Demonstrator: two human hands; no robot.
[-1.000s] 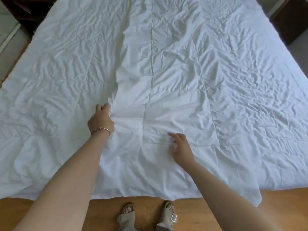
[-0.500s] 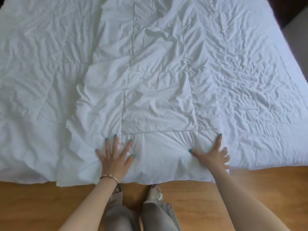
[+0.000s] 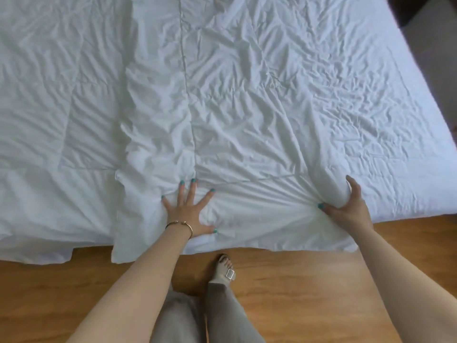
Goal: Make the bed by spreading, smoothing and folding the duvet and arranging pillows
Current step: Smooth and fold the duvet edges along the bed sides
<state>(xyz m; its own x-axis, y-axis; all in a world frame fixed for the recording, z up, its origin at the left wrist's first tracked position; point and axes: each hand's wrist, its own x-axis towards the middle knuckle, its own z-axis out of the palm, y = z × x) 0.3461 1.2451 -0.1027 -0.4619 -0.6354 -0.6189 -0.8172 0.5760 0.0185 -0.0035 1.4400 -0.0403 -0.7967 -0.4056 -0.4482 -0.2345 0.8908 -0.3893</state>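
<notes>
A crumpled white duvet (image 3: 247, 107) covers the bed, with a folded layer running down its middle from far to near. My left hand (image 3: 190, 211), wearing a thin bracelet, presses flat on that layer near the bed's front edge, fingers spread. My right hand (image 3: 348, 206) presses on the layer's right side, thumb stretched out to the left and fingers pointing away. Fabric bulges between thumb and fingers, and creases radiate between the two hands. No pillows are in view.
A wooden floor (image 3: 296, 280) runs along the bed's near edge, where my sandalled foot (image 3: 226, 268) and trouser legs stand. Dark furniture (image 3: 405, 8) sits beyond the bed's far right corner. The duvet hangs over the edge at the left.
Both hands slid from the middle of the folded layer down to its near edge and then apart; my right hand has moved further right, stretching the fabric between them.
</notes>
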